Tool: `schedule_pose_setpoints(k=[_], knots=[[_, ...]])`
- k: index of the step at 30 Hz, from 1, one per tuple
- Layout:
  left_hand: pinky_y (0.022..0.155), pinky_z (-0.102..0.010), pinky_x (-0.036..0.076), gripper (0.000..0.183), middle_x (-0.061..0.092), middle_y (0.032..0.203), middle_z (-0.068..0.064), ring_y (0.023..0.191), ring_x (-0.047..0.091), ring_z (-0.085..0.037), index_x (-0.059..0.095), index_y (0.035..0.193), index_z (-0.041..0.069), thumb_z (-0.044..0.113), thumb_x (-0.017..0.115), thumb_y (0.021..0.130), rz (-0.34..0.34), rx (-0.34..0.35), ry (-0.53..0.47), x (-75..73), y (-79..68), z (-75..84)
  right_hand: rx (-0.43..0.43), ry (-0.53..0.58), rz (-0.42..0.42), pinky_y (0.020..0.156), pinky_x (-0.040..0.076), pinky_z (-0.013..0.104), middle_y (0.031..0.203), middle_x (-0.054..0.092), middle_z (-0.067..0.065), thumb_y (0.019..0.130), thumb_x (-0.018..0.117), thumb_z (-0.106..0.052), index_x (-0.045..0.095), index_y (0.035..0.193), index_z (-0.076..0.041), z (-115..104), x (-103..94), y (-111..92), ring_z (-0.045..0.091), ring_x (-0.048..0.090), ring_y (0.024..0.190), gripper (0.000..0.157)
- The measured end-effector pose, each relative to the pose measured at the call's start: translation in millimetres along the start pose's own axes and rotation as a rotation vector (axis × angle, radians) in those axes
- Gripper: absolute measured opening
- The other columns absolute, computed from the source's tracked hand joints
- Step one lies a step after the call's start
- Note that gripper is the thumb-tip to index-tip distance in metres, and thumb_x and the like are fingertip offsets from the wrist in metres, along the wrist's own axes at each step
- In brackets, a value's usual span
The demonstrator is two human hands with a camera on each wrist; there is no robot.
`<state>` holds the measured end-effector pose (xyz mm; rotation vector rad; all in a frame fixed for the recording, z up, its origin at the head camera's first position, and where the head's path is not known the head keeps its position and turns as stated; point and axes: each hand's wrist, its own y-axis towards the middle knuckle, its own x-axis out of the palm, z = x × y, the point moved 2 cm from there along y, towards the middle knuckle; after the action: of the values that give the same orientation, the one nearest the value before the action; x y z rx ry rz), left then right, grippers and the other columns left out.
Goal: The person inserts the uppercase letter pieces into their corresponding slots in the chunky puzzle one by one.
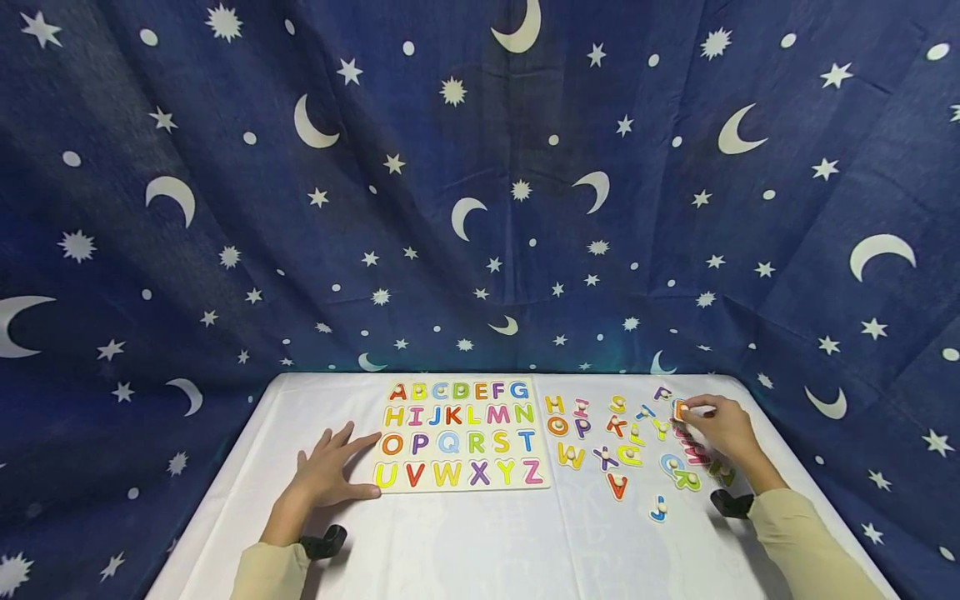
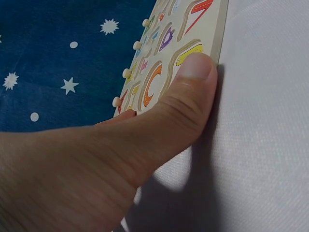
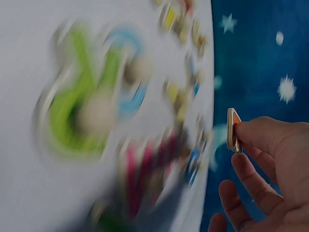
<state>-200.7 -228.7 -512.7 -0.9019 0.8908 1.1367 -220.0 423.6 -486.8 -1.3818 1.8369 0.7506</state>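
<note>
A wooden alphabet puzzle board [image 1: 468, 492] lies flat on the table. Knobbed pieces sit in its top row at A, B, C and D. My left hand [image 1: 328, 473] is spread at the board's left side, with the thumb [image 2: 193, 82] on the lower left corner and the index fingertip at the left edge. At the far right, my right hand [image 1: 726, 431] pinches an orange letter piece [image 3: 233, 129] between thumb and fingers, raised above the other pieces. Which letter it is, I cannot tell. Below that hand lie a pink M [image 1: 697, 454] and a green R [image 1: 686, 479].
Many loose knobbed letters are scattered right of the board, among them an orange O [image 1: 557, 426], a yellow W [image 1: 571, 456], a red V [image 1: 617, 486] and a blue J [image 1: 658, 509]. A dark blue curtain [image 1: 420, 208] with moons and stars hangs behind the white table [image 1: 480, 550].
</note>
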Motion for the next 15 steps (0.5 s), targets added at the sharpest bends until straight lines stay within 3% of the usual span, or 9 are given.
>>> schedule_pose_setpoints(k=[4, 8, 11, 15], knots=[[0.106, -0.087, 0.009, 0.106, 0.029, 0.163, -0.027, 0.148, 0.018, -0.06, 0.053, 0.151, 0.025, 0.069, 0.088, 0.06, -0.001, 0.003, 0.002, 1.9, 0.6, -1.8, -0.102, 0.007, 0.018, 0.07, 0.048, 0.038, 0.117, 0.063, 0.029, 0.094, 0.073, -0.022, 0.071, 0.115, 0.002, -28.9, 12.9, 3.8, 0.039, 0.059, 0.097, 0.032], [0.106, -0.088, 0.009, 0.107, 0.03, 0.163, -0.027, 0.148, 0.018, -0.06, 0.053, 0.151, 0.026, 0.07, 0.087, 0.06, 0.0, 0.0, 0.007, 3.9, 0.5, -3.8, -0.182, 0.046, 0.032, 0.077, 0.051, 0.044, 0.119, 0.065, 0.028, 0.094, 0.074, -0.02, 0.074, 0.112, 0.001, -55.1, 30.1, 7.8, 0.04, 0.061, 0.102, 0.028], [0.105, -0.088, 0.01, 0.106, 0.03, 0.163, -0.027, 0.147, 0.019, -0.061, 0.054, 0.15, 0.025, 0.069, 0.088, 0.059, 0.009, 0.003, 0.009, 3.9, 0.3, -4.1, -0.206, 0.102, 0.022, 0.081, 0.052, 0.047, 0.121, 0.066, 0.026, 0.093, 0.075, -0.019, 0.075, 0.111, -0.001, -72.9, 45.5, 10.9, 0.04, 0.061, 0.104, 0.025], [0.105, -0.088, 0.011, 0.106, 0.031, 0.162, -0.028, 0.147, 0.019, -0.061, 0.054, 0.15, 0.025, 0.069, 0.088, 0.06, 0.011, 0.006, 0.013, 2.3, 0.2, -2.4, -0.204, 0.176, -0.012, 0.078, 0.051, 0.038, 0.123, 0.066, 0.023, 0.093, 0.076, -0.022, 0.076, 0.109, -0.003, -93.8, 68.1, 13.8, 0.036, 0.061, 0.103, 0.025]])
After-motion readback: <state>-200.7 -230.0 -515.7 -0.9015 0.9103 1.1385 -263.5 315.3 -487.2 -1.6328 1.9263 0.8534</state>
